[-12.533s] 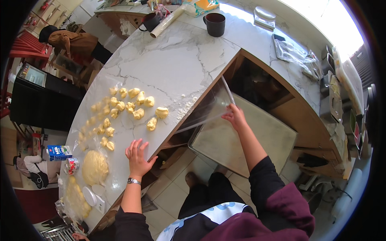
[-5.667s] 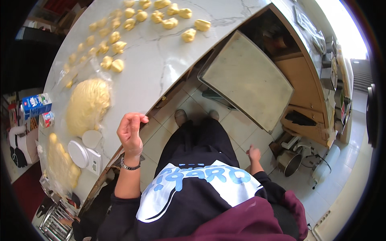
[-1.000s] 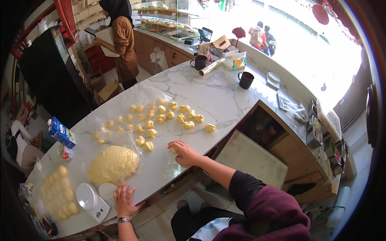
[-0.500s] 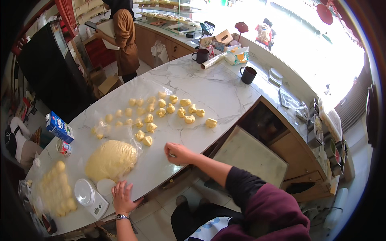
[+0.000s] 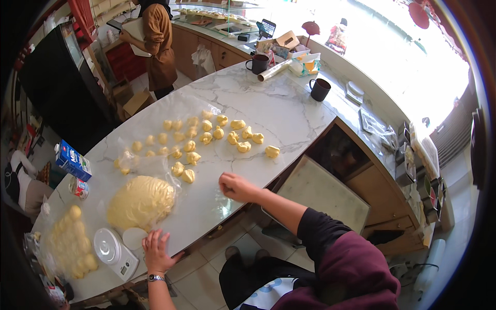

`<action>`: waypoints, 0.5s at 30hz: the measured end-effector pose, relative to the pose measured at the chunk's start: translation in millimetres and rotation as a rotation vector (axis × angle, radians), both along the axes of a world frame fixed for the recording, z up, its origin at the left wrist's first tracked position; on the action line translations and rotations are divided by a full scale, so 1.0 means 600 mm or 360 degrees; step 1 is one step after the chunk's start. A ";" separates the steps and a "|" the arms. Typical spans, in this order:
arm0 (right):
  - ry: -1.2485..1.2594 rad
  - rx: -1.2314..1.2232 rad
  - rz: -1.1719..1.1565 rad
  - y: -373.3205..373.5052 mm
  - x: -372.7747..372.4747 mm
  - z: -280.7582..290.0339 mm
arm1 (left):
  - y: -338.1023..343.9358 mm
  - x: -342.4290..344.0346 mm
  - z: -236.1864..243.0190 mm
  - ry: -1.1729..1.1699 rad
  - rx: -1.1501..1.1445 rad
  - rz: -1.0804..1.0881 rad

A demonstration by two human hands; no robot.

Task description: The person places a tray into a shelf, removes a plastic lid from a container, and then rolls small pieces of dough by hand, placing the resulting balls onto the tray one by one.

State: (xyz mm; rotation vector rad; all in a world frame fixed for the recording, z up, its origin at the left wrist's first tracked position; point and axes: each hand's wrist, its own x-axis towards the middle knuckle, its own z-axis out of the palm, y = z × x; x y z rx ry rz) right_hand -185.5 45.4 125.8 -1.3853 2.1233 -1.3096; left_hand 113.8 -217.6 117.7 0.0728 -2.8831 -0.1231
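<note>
My left hand (image 5: 157,251) rests at the table's near edge, fingers spread, beside a flat white disc (image 5: 135,238) and a white kitchen scale (image 5: 116,252). A curled right hand, mine (image 5: 237,187), is over the marble tabletop (image 5: 206,201); whatever its fingers hold, if anything, is hidden. Left of it lies a big mound of yellow dough (image 5: 141,201) under clear plastic. Beyond stand small yellow dough pieces (image 5: 243,146) in loose rows, some covered by a plastic sheet (image 5: 155,161). Rounded dough balls (image 5: 72,240) sit under plastic at far left.
A blue milk carton (image 5: 73,161) and a small can (image 5: 79,187) stand on the left. Two dark mugs (image 5: 320,90) and a film roll (image 5: 274,71) are at the back. Someone in brown (image 5: 159,49) stands beyond the table. A pale board (image 5: 323,199) lies lower right.
My right hand has moved slightly right and away from me, its fingers still curled. The left hand stays almost in place. The view has shifted a little.
</note>
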 end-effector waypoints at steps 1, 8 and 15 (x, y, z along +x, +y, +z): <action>0.0091 0.0036 -0.0094 0.014 -0.018 0.006 | 0.005 -0.007 -0.002 -0.0002 -0.0004 0.0001; 0.0128 -0.0096 -0.0425 -0.079 0.001 -0.001 | 0.008 -0.006 0.002 -0.0028 -0.0038 0.0024; 0.0361 -0.0114 -0.0541 0.027 0.022 0.008 | 0.011 -0.010 0.000 -0.0039 -0.0051 0.0030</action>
